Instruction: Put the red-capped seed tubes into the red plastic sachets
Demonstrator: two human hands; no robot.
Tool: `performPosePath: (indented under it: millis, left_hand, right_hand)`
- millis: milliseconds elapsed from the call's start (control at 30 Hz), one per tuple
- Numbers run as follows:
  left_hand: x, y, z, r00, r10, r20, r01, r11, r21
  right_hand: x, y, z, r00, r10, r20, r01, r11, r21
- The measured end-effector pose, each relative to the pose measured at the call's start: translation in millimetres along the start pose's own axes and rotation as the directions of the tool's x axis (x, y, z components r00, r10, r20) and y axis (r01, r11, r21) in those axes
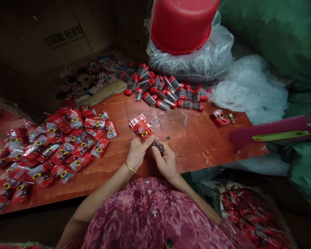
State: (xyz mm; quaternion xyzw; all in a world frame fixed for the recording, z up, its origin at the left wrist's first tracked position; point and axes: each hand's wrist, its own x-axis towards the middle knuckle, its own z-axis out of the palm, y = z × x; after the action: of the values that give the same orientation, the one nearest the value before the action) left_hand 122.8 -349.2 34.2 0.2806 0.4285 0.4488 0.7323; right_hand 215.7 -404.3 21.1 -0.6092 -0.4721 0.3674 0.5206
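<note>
Close to the table's front edge, my left hand (138,154) is closed on a few flat red printed packets (143,130), which fan out beyond its thumb. My right hand (167,159) pinches a small clear tube (158,146) with dark contents. The tube's near end lies between the fingers, and its other end meets the packets at my left thumb. Whether it is inside a packet's mouth I cannot tell. To the left spreads a heap of plump red packets (63,152). Several red-capped tubes (171,93) with dark contents are piled beyond my hands.
A cardboard box (67,31) stands open at the back left. At the back, a red tub (184,26) rests on a clear plastic bag (194,64). Crumpled plastic (251,86) and a purple bar (277,129) are on the right. Below is a box of red packets (248,211).
</note>
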Motion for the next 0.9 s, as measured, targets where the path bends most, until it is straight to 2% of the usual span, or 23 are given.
performPosePath:
  millis: [67, 133, 200, 333, 433, 533, 633, 733, 900]
  left_hand:
    - [1.0, -1.4, 0.4, 1.000, -0.007, -0.028, 0.008, 0.999, 0.037]
    - [1.5, -0.9, -0.3, 0.999, -0.040, -0.002, 0.040, 0.997, 0.070]
    - [1.7, 1.5, -1.7, 0.998, -0.050, 0.035, 0.048, 0.996, 0.078]
    - [0.7, 5.9, -3.9, 0.999, 0.012, 0.048, -0.014, 0.999, 0.040]
    - [-1.6, 7.2, -5.0, 0.991, -0.085, 0.107, 0.068, 0.987, 0.147]
    - [-2.8, 10.2, -6.5, 0.965, -0.209, 0.161, 0.171, 0.959, 0.225]
    - [0.1, 15.4, -9.1, 0.973, -0.173, 0.153, 0.151, 0.978, 0.144]
    - [3.5, 17.5, -11.5, 0.992, -0.078, 0.102, 0.074, 0.996, 0.050]
    - [-0.8, 8.8, -11.0, 0.982, -0.101, 0.157, 0.106, 0.994, -0.019]
  right_hand:
    - [1.0, -0.4, 4.0, 0.998, 0.059, 0.026, -0.060, 0.996, 0.065]
    - [3.5, -1.2, 6.5, 0.985, 0.151, 0.085, -0.164, 0.970, 0.178]
    - [6.4, -2.2, 7.9, 0.973, 0.191, 0.130, -0.219, 0.943, 0.251]
    - [8.8, -2.8, 10.7, 0.981, 0.152, 0.118, -0.179, 0.948, 0.264]
    - [9.0, -2.3, 13.7, 0.961, 0.202, 0.187, -0.259, 0.895, 0.364]
    - [9.6, -1.5, 13.0, 0.928, 0.230, 0.294, -0.345, 0.830, 0.438]
    - [9.8, 0.3, 7.3, 0.907, 0.191, 0.376, -0.348, 0.843, 0.410]
    - [10.3, 2.2, 1.5, 0.930, 0.172, 0.325, -0.288, 0.890, 0.353]
    - [17.7, -1.1, 4.3, 0.962, 0.162, 0.222, -0.218, 0.940, 0.261]
